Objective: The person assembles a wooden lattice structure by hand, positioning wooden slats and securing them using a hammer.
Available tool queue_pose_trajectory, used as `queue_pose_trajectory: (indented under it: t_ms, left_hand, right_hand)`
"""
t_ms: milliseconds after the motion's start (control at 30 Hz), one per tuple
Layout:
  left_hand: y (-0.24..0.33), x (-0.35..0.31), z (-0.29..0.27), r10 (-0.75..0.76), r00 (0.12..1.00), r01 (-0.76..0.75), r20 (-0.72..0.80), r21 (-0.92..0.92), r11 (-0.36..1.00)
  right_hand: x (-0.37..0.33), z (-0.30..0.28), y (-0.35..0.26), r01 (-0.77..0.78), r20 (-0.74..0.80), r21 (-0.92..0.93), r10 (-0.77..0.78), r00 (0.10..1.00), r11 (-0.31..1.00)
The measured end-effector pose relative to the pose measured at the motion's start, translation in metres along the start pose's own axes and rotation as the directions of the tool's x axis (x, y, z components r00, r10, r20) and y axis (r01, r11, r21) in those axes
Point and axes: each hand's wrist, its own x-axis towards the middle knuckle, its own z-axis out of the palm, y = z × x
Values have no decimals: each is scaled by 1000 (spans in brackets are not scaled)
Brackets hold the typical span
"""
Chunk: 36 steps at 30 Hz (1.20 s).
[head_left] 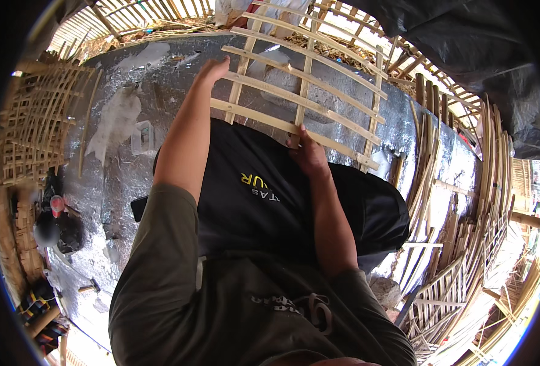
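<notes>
A lattice of pale bamboo slats [270, 89] stands in front of me, its long slats crossed by three upright strips. My left hand [214, 70] is closed at the lattice's left edge, by the ends of two slats; most of its fingers are hidden. Lower down, my right hand [311, 154] grips the bottom slat where the middle upright crosses it. Black cloth with printed lettering [251, 195] covers my lap, just below the lattice.
Silvery sheeting [117, 122] covers the floor, with a small hammer [89, 286] at lower left. Woven bamboo panels [38, 122] stand at left. Long bamboo strips [428, 165] and slatted panels [447, 299] crowd the right. A dark tarp [465, 55] hangs at upper right.
</notes>
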Motion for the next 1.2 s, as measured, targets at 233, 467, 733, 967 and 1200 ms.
queue_pose_trajectory:
  t_ms: [233, 467, 733, 967, 1200]
  left_hand:
    - [-19, 23, 0, 91, 993, -89, -77, 27, 996]
    - [-9, 10, 0, 42, 998, -41, -41, 27, 999]
    - [0, 4, -5, -1, 1000, 0, 22, 14, 1000]
    - [3, -3, -6, 24, 999, -26, 30, 59, 998]
    - [-1, 2, -6, 33, 999, -35, 31, 68, 997]
  right_hand:
    - [-1, 7, 1, 3, 36, -6, -3, 999, 1000]
    - [0, 3, 0, 4, 19, -13, -4, 1000, 1000]
    - [3, -1, 2, 10, 51, -3, -10, 999, 1000]
    - [-3, 6, -1, 22, 64, 23, -23, 998, 999]
    - [-1, 4, 0, 19, 71, -16, -18, 997, 1000]
